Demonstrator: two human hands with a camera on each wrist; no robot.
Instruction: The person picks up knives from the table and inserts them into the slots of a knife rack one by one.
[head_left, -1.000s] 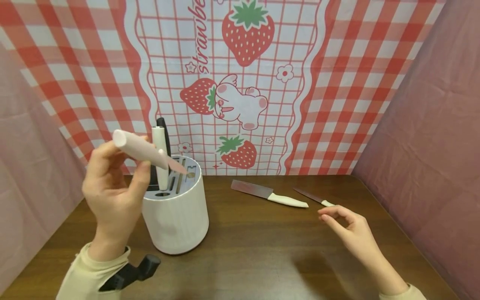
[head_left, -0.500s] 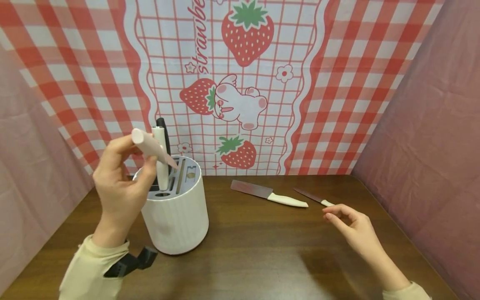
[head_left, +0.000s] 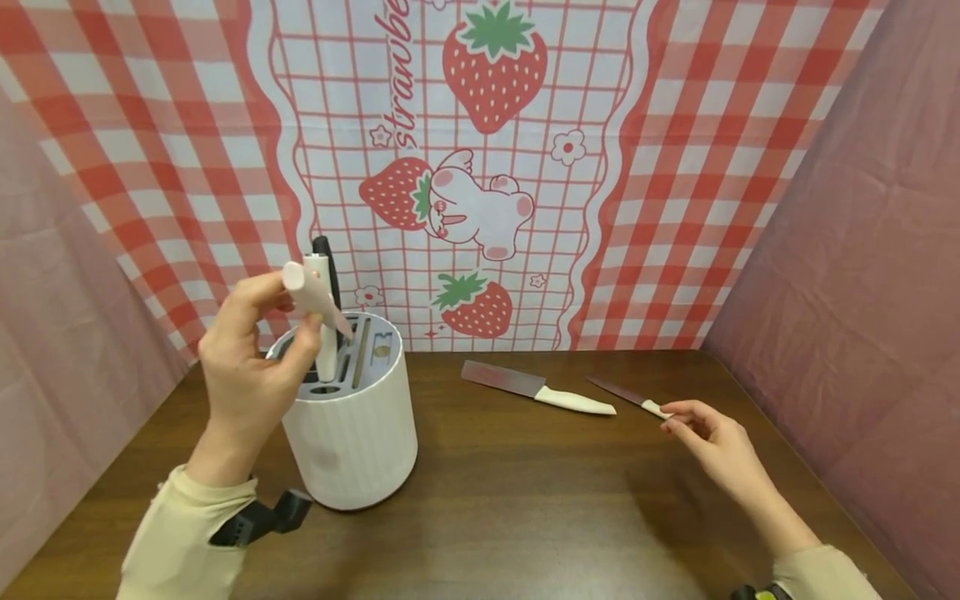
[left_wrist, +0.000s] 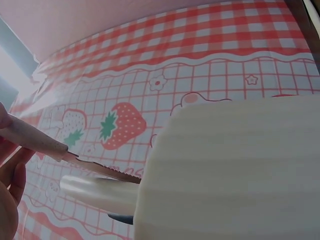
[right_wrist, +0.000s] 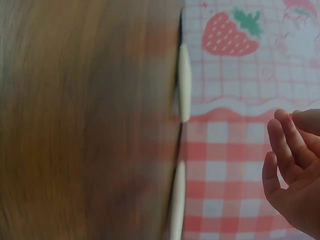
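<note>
My left hand (head_left: pixel 251 362) pinches the pale pink handle of a knife (head_left: pixel 306 290) above the white knife block (head_left: pixel 356 450). Its blade points down at the slotted top; in the left wrist view the serrated blade (left_wrist: pixel 107 171) reaches the block's rim, and whether the tip is inside a slot cannot be told. Over the right side of the table hovers my right hand (head_left: pixel 716 442), fingers loosely bent, holding nothing. Its fingertips overlap the white handle of a small knife (head_left: pixel 651 407) in the head view, but the right wrist view shows the hand (right_wrist: pixel 300 165) apart from it.
A cleaver (head_left: pixel 573 401) with a white handle lies left of the small knife. A white-handled tool (head_left: pixel 327 350) and a black-handled one (head_left: pixel 326 250) stand in the block. A strawberry-print cloth (head_left: pixel 480 200) hangs behind the wooden table (head_left: pixel 510 508).
My left hand has moved right and tilted the knife more upright, bringing its tip over the slots. My right hand has shifted slightly right, towards the small knife's handle.
</note>
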